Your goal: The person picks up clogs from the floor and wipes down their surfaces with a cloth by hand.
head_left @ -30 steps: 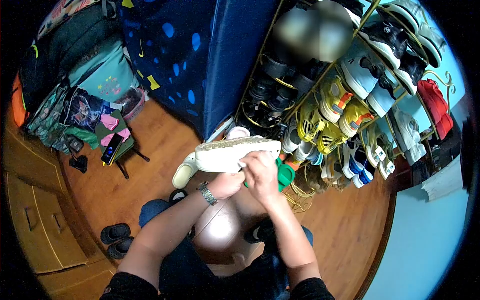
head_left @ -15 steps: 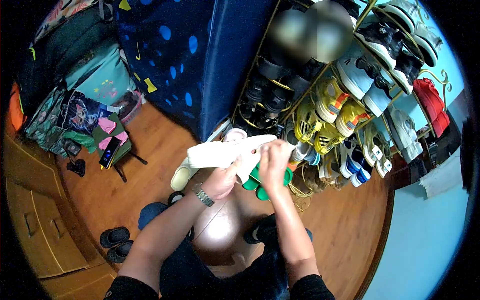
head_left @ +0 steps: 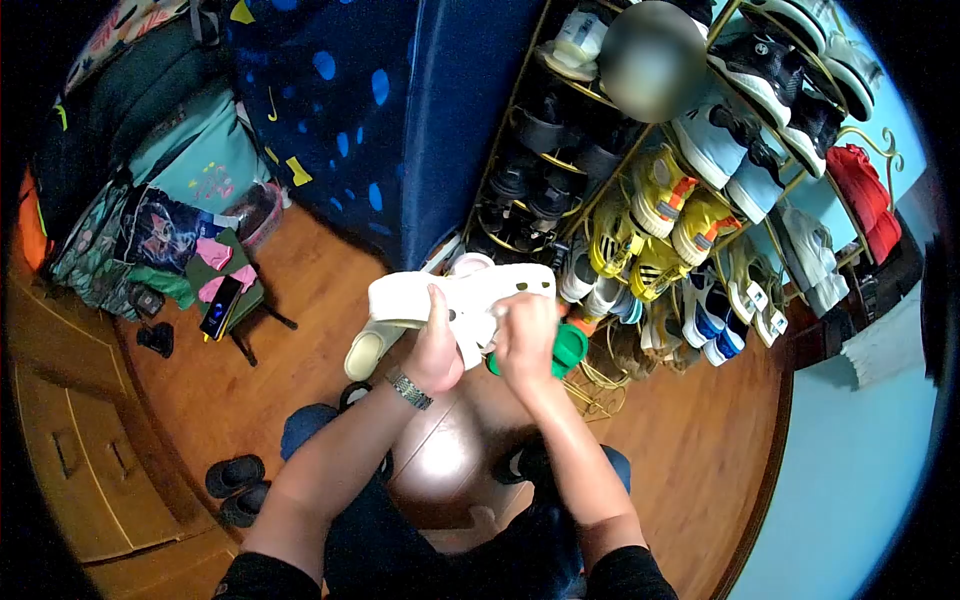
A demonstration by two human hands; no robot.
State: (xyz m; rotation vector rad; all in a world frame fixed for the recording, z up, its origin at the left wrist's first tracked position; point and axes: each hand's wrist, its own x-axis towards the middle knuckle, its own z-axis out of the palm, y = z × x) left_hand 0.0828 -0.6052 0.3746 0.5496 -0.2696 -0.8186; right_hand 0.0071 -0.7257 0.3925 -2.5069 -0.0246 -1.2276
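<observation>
A white clog [head_left: 400, 296] with holes in its upper is held out in front of me, toe to the right. My left hand [head_left: 436, 350] grips it from below, the thumb along its side. My right hand [head_left: 525, 340] is closed against the clog's upper near the toe; what its fingers pinch, if anything, is hidden. Below the heel, a cream-coloured clog [head_left: 364, 354] rests lower down on the left. Partly behind my right hand are green shoes [head_left: 570, 346].
A gold-framed shoe rack [head_left: 640, 150] full of shoes stands ahead on the right, with yellow sneakers [head_left: 660, 265] low on it. A small stool [head_left: 243, 300] holds a phone [head_left: 221, 306] and pink cloth. Black slippers [head_left: 235, 476] lie on the wooden floor at left.
The clog has turned so its holed upper shows more. My right hand has moved slightly left and down over it, and my left thumb now stands up along the side.
</observation>
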